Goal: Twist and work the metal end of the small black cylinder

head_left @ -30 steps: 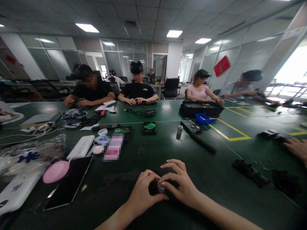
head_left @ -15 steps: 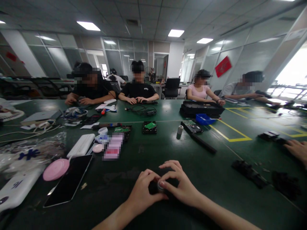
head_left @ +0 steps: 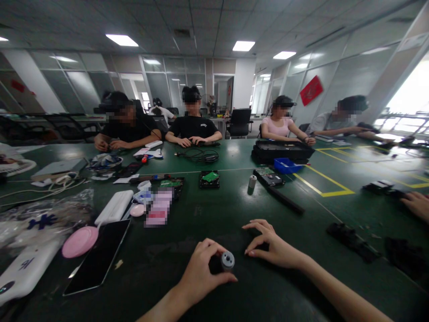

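Observation:
A small cylindrical motor (head_left: 228,260) shows its round grey metal end with a centre hub and small holes. My left hand (head_left: 204,268) is curled round it, the index finger behind and the thumb in front; its lower body is mostly hidden. To the right of the motor, and apart from it, my right hand (head_left: 273,245) hovers over the table with fingers spread and nothing in them. Farther off, a silver metal cylinder (head_left: 252,181) stands upright beside a hard drive (head_left: 269,176). In the middle lies another drive (head_left: 209,179) with a green circuit board on it.
On the left lie a tablet (head_left: 100,255), a pink disc (head_left: 80,241), a white power bank (head_left: 114,207) and plastic bags (head_left: 50,203). To the right are a black bar (head_left: 286,200), a blue tray (head_left: 286,166) and black parts (head_left: 351,241). Several co-workers sit opposite; another person's hand (head_left: 417,205) reaches in.
My right hand has let go of the motor's top and drawn away to the right, its fingers opening. The left hand has stayed round the motor, whose end face is now uncovered.

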Motion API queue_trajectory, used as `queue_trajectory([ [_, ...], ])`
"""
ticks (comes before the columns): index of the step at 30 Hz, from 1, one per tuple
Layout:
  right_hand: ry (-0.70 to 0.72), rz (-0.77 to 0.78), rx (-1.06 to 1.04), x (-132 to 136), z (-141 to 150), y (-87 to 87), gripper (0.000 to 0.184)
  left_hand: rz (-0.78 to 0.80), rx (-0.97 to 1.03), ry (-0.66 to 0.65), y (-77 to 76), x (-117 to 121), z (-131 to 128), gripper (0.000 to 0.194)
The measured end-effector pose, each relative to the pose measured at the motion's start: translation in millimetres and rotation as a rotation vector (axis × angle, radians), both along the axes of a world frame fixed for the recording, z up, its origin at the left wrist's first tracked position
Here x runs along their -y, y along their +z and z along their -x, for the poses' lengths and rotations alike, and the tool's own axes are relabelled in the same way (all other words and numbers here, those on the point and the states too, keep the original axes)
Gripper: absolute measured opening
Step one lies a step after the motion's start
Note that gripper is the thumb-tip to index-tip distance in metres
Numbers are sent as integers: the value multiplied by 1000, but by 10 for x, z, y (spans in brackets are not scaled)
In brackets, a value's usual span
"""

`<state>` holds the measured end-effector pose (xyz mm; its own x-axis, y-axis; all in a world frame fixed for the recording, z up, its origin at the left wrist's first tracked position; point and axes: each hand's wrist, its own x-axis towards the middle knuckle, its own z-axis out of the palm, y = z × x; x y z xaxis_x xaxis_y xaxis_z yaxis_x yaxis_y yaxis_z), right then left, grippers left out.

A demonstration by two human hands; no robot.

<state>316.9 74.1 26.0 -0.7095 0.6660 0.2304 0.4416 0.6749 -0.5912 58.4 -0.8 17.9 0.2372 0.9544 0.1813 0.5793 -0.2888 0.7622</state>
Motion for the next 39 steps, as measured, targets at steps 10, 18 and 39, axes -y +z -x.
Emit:
queue_trajectory([
  [10, -48, 94, -11, -1, -3, 18, 38, -12, -27, -6, 10, -20, 0, 40],
  [18, -121, 46, -315, 130, 275, 30, 14, -10, -2, -1, -28, 4, -2, 38],
  [39, -45, -69, -407, 407, 623, 106, 45, -17, 50, -2, -82, -5, 1, 39],
])
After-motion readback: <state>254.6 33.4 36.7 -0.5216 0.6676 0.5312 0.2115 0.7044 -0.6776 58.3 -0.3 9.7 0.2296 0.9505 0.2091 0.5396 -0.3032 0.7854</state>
